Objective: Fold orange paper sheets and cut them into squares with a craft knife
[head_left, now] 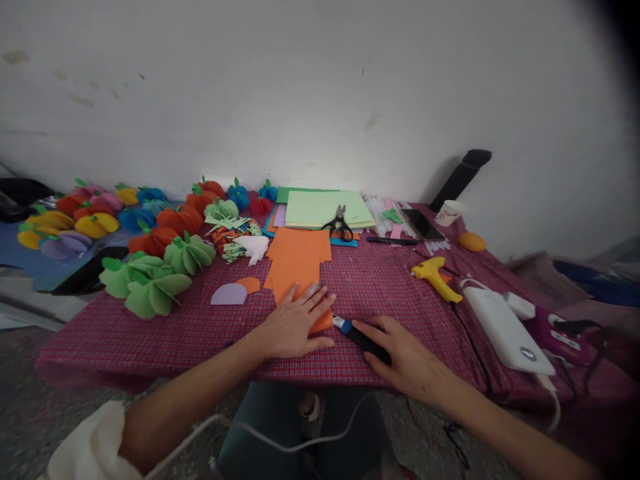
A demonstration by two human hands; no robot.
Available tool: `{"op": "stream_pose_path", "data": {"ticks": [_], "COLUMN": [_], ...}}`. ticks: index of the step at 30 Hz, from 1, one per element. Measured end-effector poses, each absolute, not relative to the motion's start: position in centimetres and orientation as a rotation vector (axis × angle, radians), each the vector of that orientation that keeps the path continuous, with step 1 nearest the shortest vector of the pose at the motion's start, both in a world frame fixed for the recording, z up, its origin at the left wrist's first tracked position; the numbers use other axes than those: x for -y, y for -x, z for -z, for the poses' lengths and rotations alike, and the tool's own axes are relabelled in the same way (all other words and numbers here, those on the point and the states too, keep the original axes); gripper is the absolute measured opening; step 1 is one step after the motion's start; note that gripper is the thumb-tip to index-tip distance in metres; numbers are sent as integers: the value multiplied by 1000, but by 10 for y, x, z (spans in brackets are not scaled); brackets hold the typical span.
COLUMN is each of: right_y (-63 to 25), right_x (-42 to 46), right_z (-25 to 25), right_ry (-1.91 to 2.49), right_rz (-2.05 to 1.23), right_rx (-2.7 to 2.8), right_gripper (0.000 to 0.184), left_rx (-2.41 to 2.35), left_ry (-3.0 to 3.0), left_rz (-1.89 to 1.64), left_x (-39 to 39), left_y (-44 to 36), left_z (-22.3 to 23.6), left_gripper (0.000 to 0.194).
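Observation:
My left hand (295, 323) lies flat with fingers spread on the near end of an orange paper sheet (296, 261), pressing it to the red checked tablecloth (190, 320). My right hand (400, 353) is closed around a dark marker with a blue and white tip (345, 325). The tip points left and touches the cloth right beside the orange paper's near corner.
Black scissors (341, 225) lie on a stack of green paper (325, 208). Paper pumpkins (150, 283) in several colours fill the left. A yellow glue gun (436, 275), a white power bank (505, 328), a phone (423, 224) and a paper cup (449, 213) sit to the right.

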State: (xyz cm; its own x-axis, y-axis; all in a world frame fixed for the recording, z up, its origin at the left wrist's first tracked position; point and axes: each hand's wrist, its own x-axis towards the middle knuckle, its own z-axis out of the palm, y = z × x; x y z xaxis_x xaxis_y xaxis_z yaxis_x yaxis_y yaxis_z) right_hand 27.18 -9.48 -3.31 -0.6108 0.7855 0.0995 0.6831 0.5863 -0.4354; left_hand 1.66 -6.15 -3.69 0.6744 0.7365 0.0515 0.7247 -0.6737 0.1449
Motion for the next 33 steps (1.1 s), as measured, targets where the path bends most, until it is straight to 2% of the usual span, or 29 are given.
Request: {"op": "stream_pose_path", "data": {"ticks": [33], "right_y": [-275], "right_x": [68], "right_z": [31], "right_ry": [1159], "right_rz": [-511], "right_rx": [2557], "right_gripper": [53], "left_rx": [-1220], "left_ry": [-2731], "left_rz": [-166], "left_x": [61], "left_y": [-16], "left_z": [37], "left_gripper": [84]}}
